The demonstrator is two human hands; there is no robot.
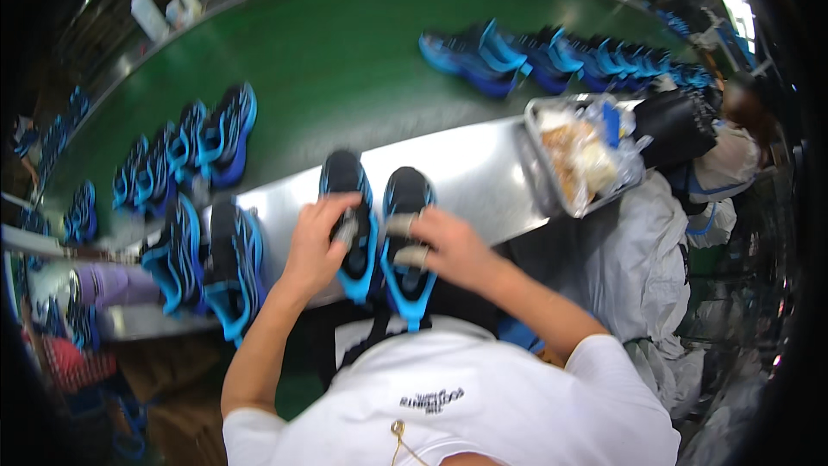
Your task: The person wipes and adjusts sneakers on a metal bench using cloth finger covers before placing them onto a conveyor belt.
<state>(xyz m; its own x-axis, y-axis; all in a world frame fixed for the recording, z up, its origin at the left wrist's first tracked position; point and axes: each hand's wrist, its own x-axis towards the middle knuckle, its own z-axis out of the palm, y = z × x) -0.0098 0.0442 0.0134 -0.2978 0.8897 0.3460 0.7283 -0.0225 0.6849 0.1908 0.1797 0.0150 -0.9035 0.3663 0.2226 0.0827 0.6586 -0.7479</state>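
Two black-and-blue sneakers stand side by side on the steel ledge [483, 168] before us. Our left hand [317, 237] curls its fingers around the left sneaker [348, 207]; our right hand [448, 246] grips the right sneaker [407, 233]. Beside them sits a metal tray [536, 148].

Shelf [483, 174]: brushed metal, dull sheen. Belt [345, 60]: green, smooth, matt, rubbery look. Shoes [375, 224]: black cloth-like uppers, glossy blue trim. Tray [543, 168]: shiny metal holding crinkled clear plastic bags [591, 151]. Shirt [483, 406]: white matt cloth.
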